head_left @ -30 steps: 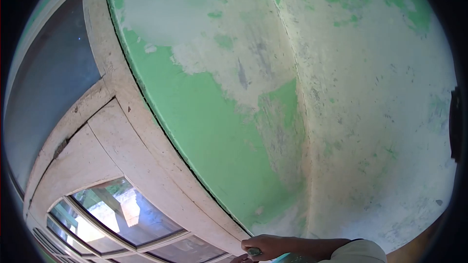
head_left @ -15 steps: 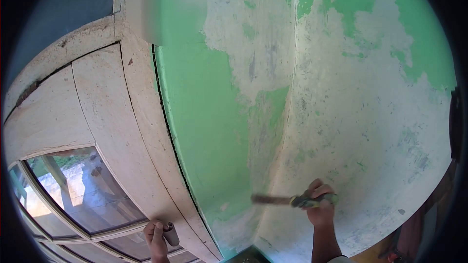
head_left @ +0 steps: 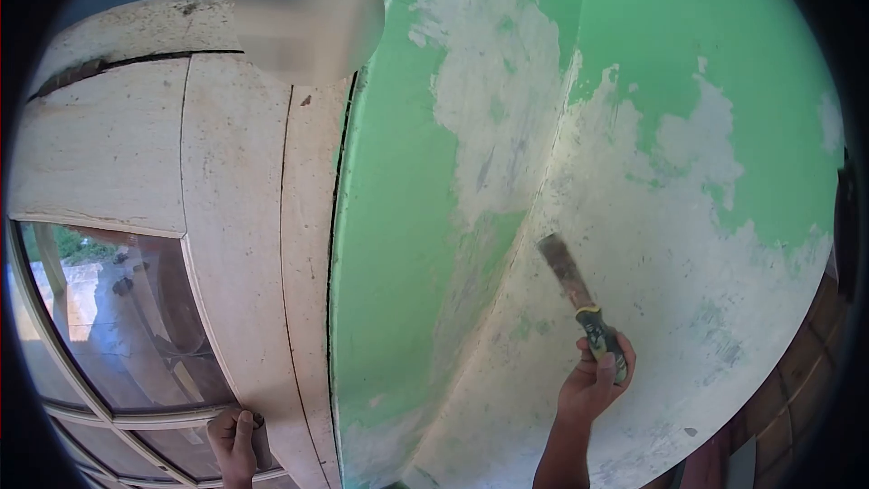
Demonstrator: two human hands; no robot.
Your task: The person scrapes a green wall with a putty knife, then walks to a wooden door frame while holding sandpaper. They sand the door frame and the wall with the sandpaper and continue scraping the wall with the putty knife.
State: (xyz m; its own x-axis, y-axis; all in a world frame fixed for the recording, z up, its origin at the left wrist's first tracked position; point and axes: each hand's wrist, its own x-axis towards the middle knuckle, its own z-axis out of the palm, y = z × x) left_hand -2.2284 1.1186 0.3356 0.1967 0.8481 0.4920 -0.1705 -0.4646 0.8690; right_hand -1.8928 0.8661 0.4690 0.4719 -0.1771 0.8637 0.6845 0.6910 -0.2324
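My right hand (head_left: pixel 593 380) is wrapped round the dark green and yellow handle of a scraper (head_left: pixel 565 272). Its rusty, stained blade points up and left over the bare whitish part of the wall (head_left: pixel 652 244). Patches of green paint (head_left: pixel 394 263) cover the wall left of the corner line and across the top right. At the lower left my left hand (head_left: pixel 235 445) is closed beside the window frame, with a dark curled piece (head_left: pixel 261 444) at its fingers; what it is I cannot make out.
A cream wooden frame (head_left: pixel 237 217) with dark gaps stands on the left, holding a glass pane (head_left: pixel 136 317) with reflections. A brown tiled surface (head_left: pixel 801 367) shows at the lower right. Part of the upper left is blurred.
The scraper has swung from lying level, blade left, to pointing up and left, away from the corner. The view has shifted, and my left hand appears further left and lower.
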